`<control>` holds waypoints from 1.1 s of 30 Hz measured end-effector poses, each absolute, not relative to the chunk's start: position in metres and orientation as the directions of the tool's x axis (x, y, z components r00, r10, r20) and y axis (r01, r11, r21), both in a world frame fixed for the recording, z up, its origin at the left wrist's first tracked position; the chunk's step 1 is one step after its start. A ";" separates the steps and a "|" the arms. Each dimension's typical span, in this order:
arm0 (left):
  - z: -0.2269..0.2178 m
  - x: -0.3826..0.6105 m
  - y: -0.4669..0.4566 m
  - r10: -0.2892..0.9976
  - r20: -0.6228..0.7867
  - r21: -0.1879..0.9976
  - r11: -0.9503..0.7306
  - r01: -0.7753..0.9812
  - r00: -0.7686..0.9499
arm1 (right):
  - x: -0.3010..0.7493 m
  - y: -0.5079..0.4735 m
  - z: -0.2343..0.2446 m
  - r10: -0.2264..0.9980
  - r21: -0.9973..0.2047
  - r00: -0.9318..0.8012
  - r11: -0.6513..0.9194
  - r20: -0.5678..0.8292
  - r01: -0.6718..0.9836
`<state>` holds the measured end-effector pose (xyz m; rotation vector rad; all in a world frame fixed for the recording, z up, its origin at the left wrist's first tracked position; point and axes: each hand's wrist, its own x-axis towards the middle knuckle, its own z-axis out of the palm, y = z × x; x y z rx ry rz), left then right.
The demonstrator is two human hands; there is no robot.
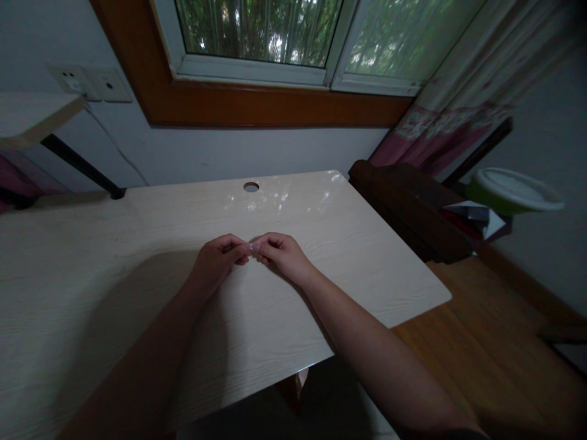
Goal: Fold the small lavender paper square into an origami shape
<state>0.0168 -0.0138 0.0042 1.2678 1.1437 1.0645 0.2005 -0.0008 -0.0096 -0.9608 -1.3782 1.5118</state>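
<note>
My left hand [224, 252] and my right hand [277, 250] meet low over the pale wood-grain desk [293, 318]. Thumb and fingers of each are pinched together, and the fingertips almost touch. Between them shows a tiny whitish object [251, 247], held from both sides. Most of it is hidden by the fingers, and it is too small for me to tell its kind.
Behind my hands a round cable hole [251, 187] pierces the desk. A raised shelf [36, 119] on a black leg stands at the left. Beyond the right edge are dark wooden furniture [403, 201] and a green-and-white round container [516, 189]. A window [261, 36] faces me.
</note>
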 end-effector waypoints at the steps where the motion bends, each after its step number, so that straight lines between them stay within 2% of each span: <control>1: 0.003 0.016 -0.014 0.989 -0.041 0.999 0.039 0.017 0.141 | 0.200 -0.001 -0.010 0.943 -0.996 -0.332 -0.018 0.013 -0.090; 13: 0.002 0.016 -0.014 0.983 -0.090 0.996 0.089 0.017 0.159 | 0.200 0.000 -0.007 0.987 -0.998 -0.155 0.039 0.048 -0.059; 19: 0.006 0.014 -0.014 0.998 -0.015 0.998 0.012 0.060 0.054 | 0.204 0.004 -0.006 0.993 -0.998 -0.104 0.058 0.061 -0.033; 22: 0.009 0.013 -0.015 0.999 0.032 0.989 -0.031 0.142 -0.004 | 0.205 0.003 -0.007 0.990 -0.997 -0.120 0.074 0.071 0.018; 26: 0.009 0.014 -0.015 0.988 0.038 0.974 -0.070 0.217 0.149 | 0.201 0.000 -0.009 0.972 -0.989 -0.211 0.124 0.106 0.075; 29: 0.007 0.017 -0.015 0.968 0.045 0.978 -0.093 0.188 0.246 | 0.199 -0.002 -0.005 0.968 -0.992 -0.224 0.124 0.116 0.022; 33: 0.009 0.019 -0.016 0.975 0.046 0.988 -0.077 0.135 0.220 | 0.196 -0.003 0.002 0.977 -0.987 -0.194 0.055 0.084 -0.152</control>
